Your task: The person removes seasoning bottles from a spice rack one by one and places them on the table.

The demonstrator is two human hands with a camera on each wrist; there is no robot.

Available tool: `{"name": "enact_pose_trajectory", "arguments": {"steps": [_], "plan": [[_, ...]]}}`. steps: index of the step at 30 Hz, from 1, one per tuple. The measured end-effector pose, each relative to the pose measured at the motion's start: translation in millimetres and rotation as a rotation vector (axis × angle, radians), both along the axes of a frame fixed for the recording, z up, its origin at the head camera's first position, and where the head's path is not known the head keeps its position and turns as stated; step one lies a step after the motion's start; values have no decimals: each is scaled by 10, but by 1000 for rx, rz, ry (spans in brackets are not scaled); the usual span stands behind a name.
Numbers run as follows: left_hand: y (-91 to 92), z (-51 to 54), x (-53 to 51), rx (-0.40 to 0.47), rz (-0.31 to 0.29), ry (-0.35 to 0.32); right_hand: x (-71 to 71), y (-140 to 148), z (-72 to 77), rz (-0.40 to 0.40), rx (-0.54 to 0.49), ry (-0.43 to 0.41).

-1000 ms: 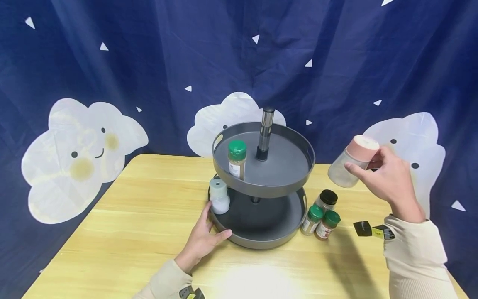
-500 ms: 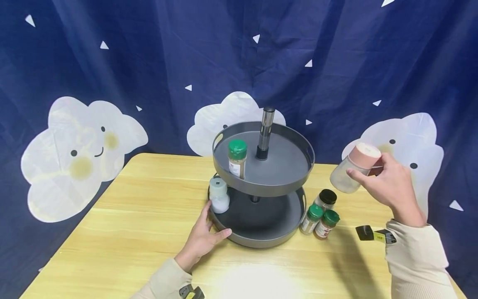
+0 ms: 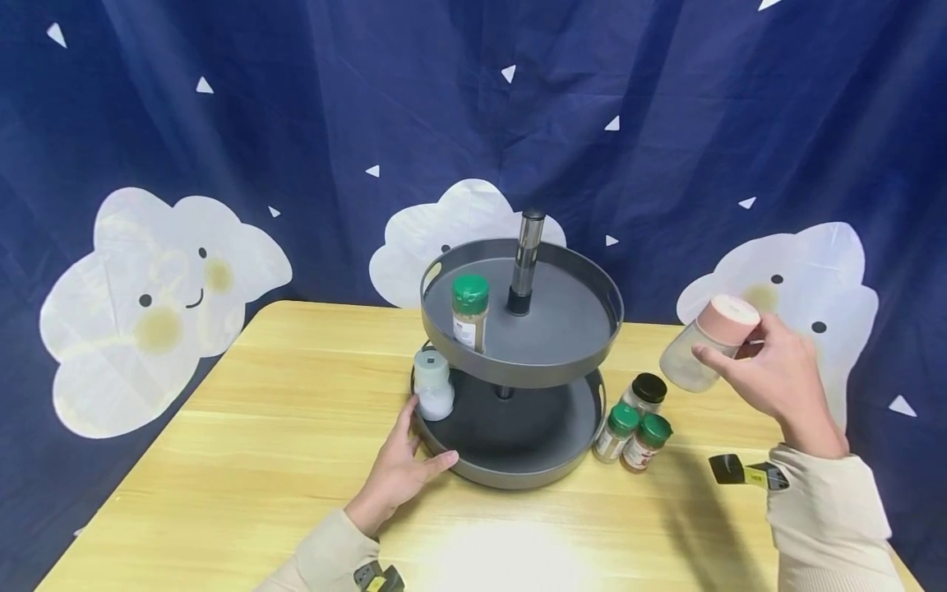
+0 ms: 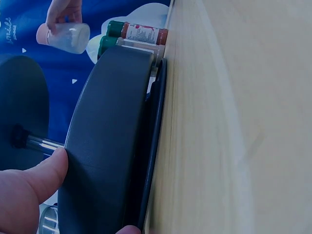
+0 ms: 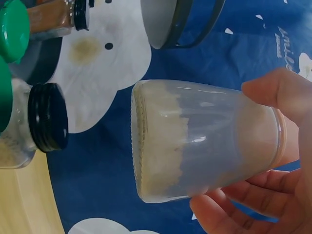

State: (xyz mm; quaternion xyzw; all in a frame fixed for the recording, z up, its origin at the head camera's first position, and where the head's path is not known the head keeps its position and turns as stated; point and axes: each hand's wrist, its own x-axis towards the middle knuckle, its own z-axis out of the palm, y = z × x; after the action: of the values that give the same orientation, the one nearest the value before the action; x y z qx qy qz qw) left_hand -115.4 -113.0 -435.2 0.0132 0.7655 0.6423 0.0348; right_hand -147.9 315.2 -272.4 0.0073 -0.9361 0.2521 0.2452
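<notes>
Clock: hub at the post of the two-tier rack, 12 toward the curtain [image 3: 325, 140].
Left hand [image 3: 395, 475]: 7 to 8 o'clock, thumb and fingers apart, touching the wall of the lower tray [image 3: 510, 479].
White-capped shaker [image 3: 434, 400]: 9 o'clock on the lower tray, upright, just beside the left fingertips.
Green-capped spice jar [image 3: 469, 314]: 8 o'clock on the upper tray, upright.
Two-tier rack [image 3: 565, 325]: on the tabletop [image 3: 259, 444]; looks stiff. Best steadied low, at the lower wall.
Jar trio: 3 to 4 o'clock on the tabletop, close together just beside the rack; one black-capped jar [image 3: 643, 393], two green-capped jars [image 3: 615, 436].
Pink-capped shaker [image 3: 708, 345]: 2 to 3 o'clock, held clear of the tabletop, tilted, base toward the rack. Clear body; pale contents seem gathered near the base. Likely stiff, fairly light, bottom-weighted, a little slippery; glass or plastic, cannot tell, so treat as breakable. Best hold: round the upper body under the cap, since the cap alone might twist.
Right hand [image 3: 786, 376]: 3 o'clock, thumb and fingers clamped on the pink-capped shaker near its cap.
</notes>
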Motion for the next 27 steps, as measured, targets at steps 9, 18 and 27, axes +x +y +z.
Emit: {"name": "enact_pose_trajectory", "arguments": {"steps": [9, 18, 27], "plan": [[3, -6, 4, -5, -4, 0, 15, 106, -132, -7, 2, -25], [-6, -5, -5, -8, -6, -11, 17, 135, -202, -17, 5, -60], [-1, 9, 1, -24, 0, -25, 9, 209, -374, -19, -9, -99]]}}
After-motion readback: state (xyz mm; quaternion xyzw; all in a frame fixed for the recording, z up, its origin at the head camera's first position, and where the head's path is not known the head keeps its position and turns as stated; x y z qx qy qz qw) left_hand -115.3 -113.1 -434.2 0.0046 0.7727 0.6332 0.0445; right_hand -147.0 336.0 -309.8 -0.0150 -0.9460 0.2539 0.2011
